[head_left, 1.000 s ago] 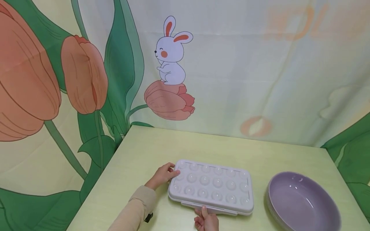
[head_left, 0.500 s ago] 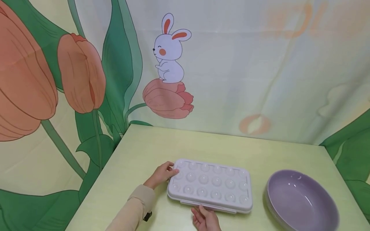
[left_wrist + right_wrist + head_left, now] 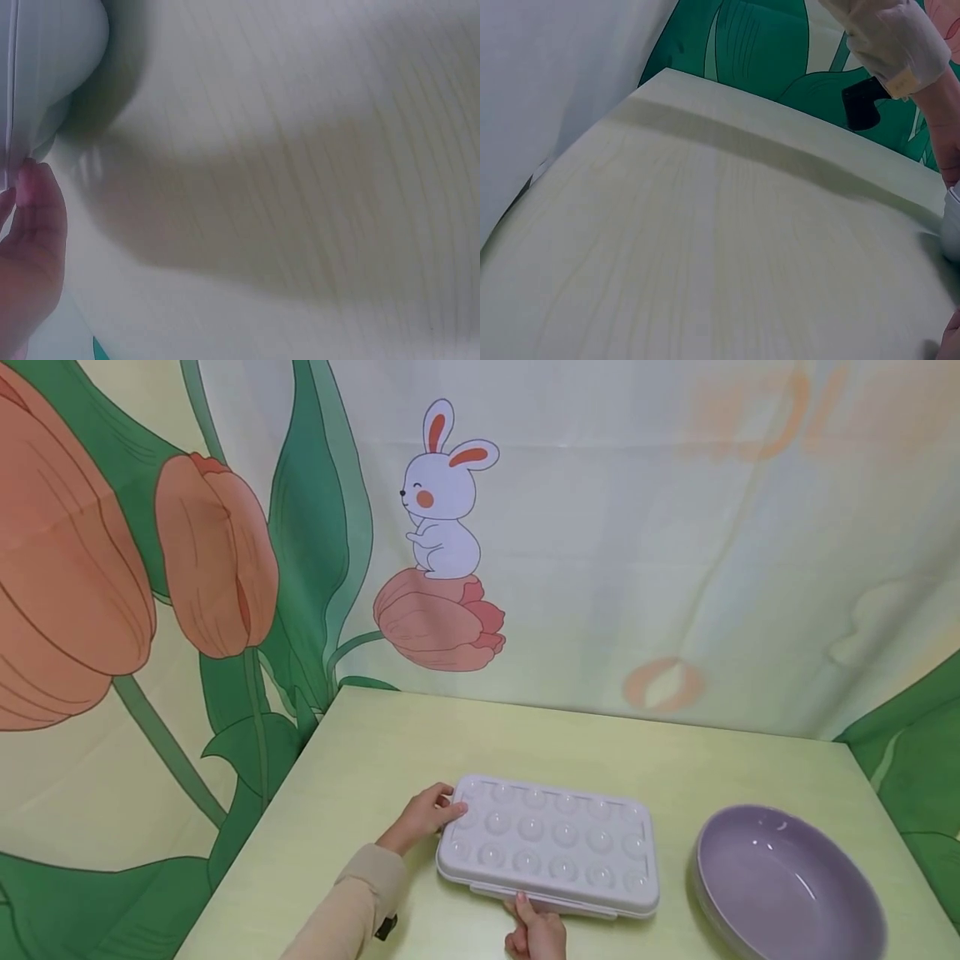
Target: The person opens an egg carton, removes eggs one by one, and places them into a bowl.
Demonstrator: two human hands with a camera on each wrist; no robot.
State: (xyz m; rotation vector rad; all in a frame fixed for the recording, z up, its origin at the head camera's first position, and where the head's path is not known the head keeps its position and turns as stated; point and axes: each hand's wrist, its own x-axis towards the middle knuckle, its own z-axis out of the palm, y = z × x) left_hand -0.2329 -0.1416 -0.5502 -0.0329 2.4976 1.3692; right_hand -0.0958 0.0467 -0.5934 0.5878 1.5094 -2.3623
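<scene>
A closed white egg box (image 3: pixel 547 843) with rows of round bumps on its lid sits in the middle of the table. My left hand (image 3: pixel 426 814) grips its left end, thumb on top of the lid and fingers at the side. In the left wrist view, the fingertips of the left hand (image 3: pixel 37 240) meet the box's rim (image 3: pixel 10 105). My right hand (image 3: pixel 538 931) is at the front latch (image 3: pixel 570 906), its thumb up against the latch and the other fingers curled below. The right wrist view catches only a sliver of the box (image 3: pixel 951 225) and of the right hand (image 3: pixel 951 341).
A large purple bowl (image 3: pixel 787 885) stands on the table (image 3: pixel 360 743) to the right of the box. Behind the table hangs a backdrop (image 3: pixel 570 568) printed with tulips and a rabbit. A dark item (image 3: pixel 862 103) hangs at my left cuff.
The fingers of my right hand loosened half a second ago and are now curled in again, with the thumb still at the latch. The left hand and the egg box keep their places.
</scene>
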